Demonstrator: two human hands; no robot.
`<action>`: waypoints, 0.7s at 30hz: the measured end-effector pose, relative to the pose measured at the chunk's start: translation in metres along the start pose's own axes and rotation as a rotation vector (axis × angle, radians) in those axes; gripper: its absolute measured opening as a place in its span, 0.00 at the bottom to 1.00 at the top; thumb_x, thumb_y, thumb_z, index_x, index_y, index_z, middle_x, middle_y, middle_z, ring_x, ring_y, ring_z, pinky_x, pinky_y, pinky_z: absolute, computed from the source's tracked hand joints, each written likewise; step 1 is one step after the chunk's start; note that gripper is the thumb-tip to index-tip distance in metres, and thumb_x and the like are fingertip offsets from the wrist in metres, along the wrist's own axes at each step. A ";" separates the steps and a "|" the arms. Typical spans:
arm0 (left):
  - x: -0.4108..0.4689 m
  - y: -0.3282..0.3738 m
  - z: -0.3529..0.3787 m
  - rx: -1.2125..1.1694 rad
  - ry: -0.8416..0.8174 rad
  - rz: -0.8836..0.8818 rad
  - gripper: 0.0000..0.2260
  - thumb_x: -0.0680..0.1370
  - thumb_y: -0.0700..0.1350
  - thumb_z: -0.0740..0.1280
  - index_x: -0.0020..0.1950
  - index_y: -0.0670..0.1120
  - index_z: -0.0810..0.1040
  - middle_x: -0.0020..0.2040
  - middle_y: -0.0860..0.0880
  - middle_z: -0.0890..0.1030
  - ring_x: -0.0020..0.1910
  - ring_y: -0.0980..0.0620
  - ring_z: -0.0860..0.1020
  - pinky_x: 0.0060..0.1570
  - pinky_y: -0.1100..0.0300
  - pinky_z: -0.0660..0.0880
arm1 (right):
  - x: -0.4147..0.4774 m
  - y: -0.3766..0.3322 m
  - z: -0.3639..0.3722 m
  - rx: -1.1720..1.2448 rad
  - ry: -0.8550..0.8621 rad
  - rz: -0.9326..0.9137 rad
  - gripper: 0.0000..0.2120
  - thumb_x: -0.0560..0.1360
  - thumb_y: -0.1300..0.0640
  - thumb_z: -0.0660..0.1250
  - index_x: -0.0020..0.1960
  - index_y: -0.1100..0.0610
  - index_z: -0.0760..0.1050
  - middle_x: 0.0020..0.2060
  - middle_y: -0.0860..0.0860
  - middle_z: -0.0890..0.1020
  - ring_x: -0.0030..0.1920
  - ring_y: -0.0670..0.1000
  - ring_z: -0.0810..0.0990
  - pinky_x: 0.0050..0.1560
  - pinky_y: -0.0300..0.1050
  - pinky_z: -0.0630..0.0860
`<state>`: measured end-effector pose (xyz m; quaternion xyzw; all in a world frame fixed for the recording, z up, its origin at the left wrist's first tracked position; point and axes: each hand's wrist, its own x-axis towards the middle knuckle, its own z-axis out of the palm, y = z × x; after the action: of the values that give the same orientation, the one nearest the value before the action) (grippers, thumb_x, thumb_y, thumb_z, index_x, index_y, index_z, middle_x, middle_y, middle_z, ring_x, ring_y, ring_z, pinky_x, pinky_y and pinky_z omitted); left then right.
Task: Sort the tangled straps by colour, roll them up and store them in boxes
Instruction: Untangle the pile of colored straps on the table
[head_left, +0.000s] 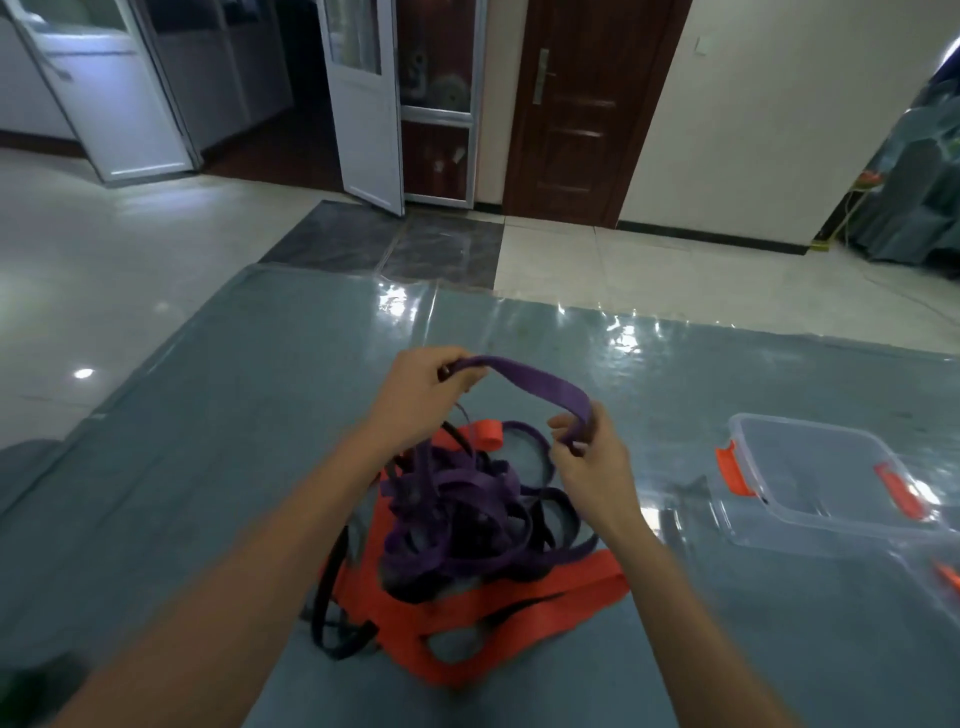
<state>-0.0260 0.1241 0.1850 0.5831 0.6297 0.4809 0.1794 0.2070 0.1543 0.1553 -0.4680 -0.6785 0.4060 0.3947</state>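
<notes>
Purple webbing, flat and woven, is the piece in hand: the purple strap (540, 382) arches above the heap, with what looks like one end pinched in the curled fingers of the left hand (423, 387) at about eleven o'clock from the heap, and its run gripped between thumb and fingers of the right hand (587, 462) at about one o'clock. Both hands are clenched on it and neither is free. Below them the rest of the purple length drops into the tangle (467, 525), which lies on the grey-blue mat (208, 415), mixed with a wide orange strap (519, 597) spread towards six o'clock and a narrow black strap (324, 613) looping out at eight o'clock. I judge the webbing light, limp and fairly grippy: it sags between the hands, will not keep a shape, and would likely drag its neighbours along if pulled hard, since the loops cross one another. A sound hold would be near a free end, flat between thumb and forefinger, feeding it out loop by loop rather than tugging from the middle. Rolled, it should wind tight yet spring loose if let go. The clear box (810, 467) with orange clasps stands lidless at three o'clock from the heap, well apart
</notes>
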 end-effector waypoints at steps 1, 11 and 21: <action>-0.004 -0.005 0.000 0.036 -0.006 -0.007 0.05 0.78 0.50 0.70 0.42 0.54 0.82 0.31 0.58 0.76 0.30 0.62 0.71 0.33 0.65 0.67 | -0.002 0.005 0.003 -0.025 -0.031 0.002 0.27 0.72 0.66 0.68 0.64 0.42 0.72 0.43 0.40 0.82 0.41 0.43 0.80 0.45 0.38 0.77; -0.034 -0.016 0.019 0.113 -0.065 -0.099 0.05 0.74 0.38 0.72 0.45 0.48 0.85 0.37 0.49 0.84 0.39 0.46 0.82 0.43 0.48 0.78 | -0.002 -0.002 0.023 -0.267 -0.271 -0.255 0.20 0.74 0.62 0.72 0.64 0.50 0.78 0.49 0.41 0.82 0.49 0.40 0.80 0.53 0.30 0.73; -0.040 -0.006 0.041 -0.017 -0.060 -0.113 0.08 0.67 0.58 0.68 0.41 0.57 0.82 0.36 0.56 0.84 0.36 0.54 0.81 0.37 0.60 0.76 | -0.002 -0.002 0.013 -0.511 -0.346 -0.225 0.16 0.76 0.48 0.68 0.64 0.43 0.75 0.47 0.47 0.84 0.44 0.50 0.82 0.44 0.51 0.81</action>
<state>0.0131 0.1051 0.1476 0.5591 0.6519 0.4578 0.2299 0.1945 0.1495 0.1523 -0.3980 -0.8630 0.2497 0.1859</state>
